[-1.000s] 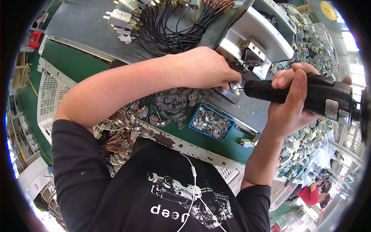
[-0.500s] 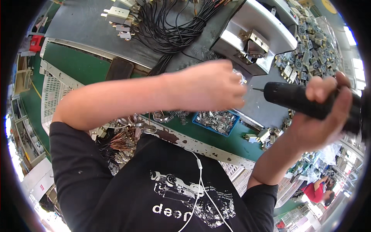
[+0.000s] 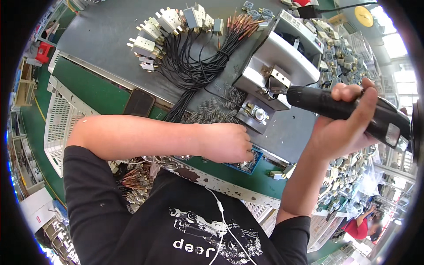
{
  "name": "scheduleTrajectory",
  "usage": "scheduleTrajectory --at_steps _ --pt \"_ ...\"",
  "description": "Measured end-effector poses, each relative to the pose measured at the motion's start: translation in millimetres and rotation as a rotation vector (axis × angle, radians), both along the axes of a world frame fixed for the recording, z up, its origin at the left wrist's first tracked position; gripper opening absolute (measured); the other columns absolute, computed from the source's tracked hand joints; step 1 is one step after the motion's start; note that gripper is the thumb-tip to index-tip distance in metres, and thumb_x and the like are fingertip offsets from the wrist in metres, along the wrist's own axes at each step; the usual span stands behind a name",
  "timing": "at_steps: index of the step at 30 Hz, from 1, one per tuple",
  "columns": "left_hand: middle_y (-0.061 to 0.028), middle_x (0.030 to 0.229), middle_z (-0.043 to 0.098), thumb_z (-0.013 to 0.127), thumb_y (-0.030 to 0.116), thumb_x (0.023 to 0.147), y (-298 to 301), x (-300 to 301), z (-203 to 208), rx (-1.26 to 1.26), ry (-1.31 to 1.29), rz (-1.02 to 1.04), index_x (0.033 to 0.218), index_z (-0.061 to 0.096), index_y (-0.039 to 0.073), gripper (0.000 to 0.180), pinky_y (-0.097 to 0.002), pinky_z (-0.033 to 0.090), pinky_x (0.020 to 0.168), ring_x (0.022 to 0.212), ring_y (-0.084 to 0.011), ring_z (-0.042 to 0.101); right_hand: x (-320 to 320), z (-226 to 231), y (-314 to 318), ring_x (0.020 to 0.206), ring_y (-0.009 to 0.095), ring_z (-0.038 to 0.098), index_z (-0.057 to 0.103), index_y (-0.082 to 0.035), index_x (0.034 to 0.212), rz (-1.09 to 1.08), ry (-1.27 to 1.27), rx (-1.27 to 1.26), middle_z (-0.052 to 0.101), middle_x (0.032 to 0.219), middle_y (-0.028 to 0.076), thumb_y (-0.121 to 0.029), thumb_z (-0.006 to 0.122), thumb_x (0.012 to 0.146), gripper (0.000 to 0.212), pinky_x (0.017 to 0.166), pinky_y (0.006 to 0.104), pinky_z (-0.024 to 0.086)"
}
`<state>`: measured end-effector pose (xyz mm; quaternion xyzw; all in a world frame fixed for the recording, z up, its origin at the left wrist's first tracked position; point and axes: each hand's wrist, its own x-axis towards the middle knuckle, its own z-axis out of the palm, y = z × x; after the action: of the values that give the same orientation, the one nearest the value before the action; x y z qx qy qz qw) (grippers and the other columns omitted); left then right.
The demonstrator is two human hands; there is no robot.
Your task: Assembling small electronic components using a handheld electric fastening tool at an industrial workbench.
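My left hand [image 3: 227, 142] hangs over the near rim of a blue tray [image 3: 254, 167] of small metal parts. Its fingers curl down and inward; the fingertips are hidden, so whatever they pinch cannot be made out. My right hand [image 3: 342, 121] wraps round a black power screwdriver [image 3: 329, 100], lying nearly level with its nose to the left. That nose overlaps the front of a bent-metal fixture [image 3: 304, 66], where a white-and-brass plug part [image 3: 278, 78] is mounted. Just beyond my left hand, a small part with a clear round piece [image 3: 258, 114] sits on a metal block [image 3: 254, 126].
Black cables [image 3: 194, 73] with pale plugs [image 3: 170, 20] lie bundled at the far left. Loose springs [image 3: 216, 108] are heaped beside the block. Many grey plug housings [image 3: 342, 66] pile up at the right. A dark flat case [image 3: 139, 104] rests near the table edge.
My left hand has come down from beside the metal block to the blue tray, uncovering the block and the springs. My right hand has moved slightly left with the screwdriver, its nose now at the fixture.
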<state>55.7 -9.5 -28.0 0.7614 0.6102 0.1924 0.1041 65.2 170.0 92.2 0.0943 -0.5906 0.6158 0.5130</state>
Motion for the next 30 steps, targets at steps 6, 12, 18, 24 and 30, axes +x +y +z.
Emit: scheduleTrajectory --at_steps 6,12,18,24,30 --pt "-0.0039 0.084 0.062 0.062 0.017 0.082 -2 1 -5 0.0 -0.014 -0.001 0.091 0.062 0.008 0.013 -0.0356 0.048 0.082 0.089 -0.0222 0.063 -7 -4 -9 0.062 0.015 0.059 0.044 -0.005 0.136 0.014 0.0 -0.005 0.066 0.087 0.015 -0.007 0.066 0.096 0.046 0.055 0.0308 0.053" --pt "-0.0041 0.082 0.062 0.06 0.018 0.084 -1 4 -2 0.032 -0.049 0.032 0.092 0.062 0.009 0.012 -0.0361 0.049 0.081 0.086 -0.0228 0.065 -10 -5 -7 0.063 0.015 0.062 0.016 -0.024 0.154 0.089 -0.023 0.105 0.066 0.1 0.019 -0.002 0.061 0.098 0.075 0.057 0.0328 0.055" --pt "-0.0035 0.086 0.064 0.058 0.019 0.086 -1 3 -1 -0.017 -0.053 0.005 0.095 0.062 0.01 0.013 -0.037 0.048 0.082 0.09 -0.0224 0.065 -12 -5 -15 0.061 0.015 0.062 0.01 -0.021 0.156 -0.015 -0.138 0.097 0.067 0.1 0.02 0.0 0.061 0.097 0.081 0.058 0.0333 0.057" --pt "-0.0053 0.091 0.067 0.057 0.018 0.089 -1 2 3 -0.06 -0.14 -0.035 0.099 0.065 0.013 0.014 -0.0396 0.05 0.083 0.093 -0.0256 0.068 -17 0 -30 0.061 0.016 0.063 0.004 -0.013 0.158 -0.048 -0.124 0.195 0.067 0.103 0.023 0.004 0.062 0.095 0.087 0.057 0.0321 0.056" --pt "-0.0079 0.093 0.068 0.058 0.017 0.088 1 -2 2 0.046 -0.192 -0.039 0.097 0.064 0.012 0.012 -0.0419 0.052 0.08 0.092 -0.0281 0.069 -25 10 -24 0.06 0.015 0.062 0.005 -0.016 0.158 0.086 -0.249 0.165 0.067 0.105 0.026 0.006 0.06 0.095 0.087 0.055 0.031 0.054"
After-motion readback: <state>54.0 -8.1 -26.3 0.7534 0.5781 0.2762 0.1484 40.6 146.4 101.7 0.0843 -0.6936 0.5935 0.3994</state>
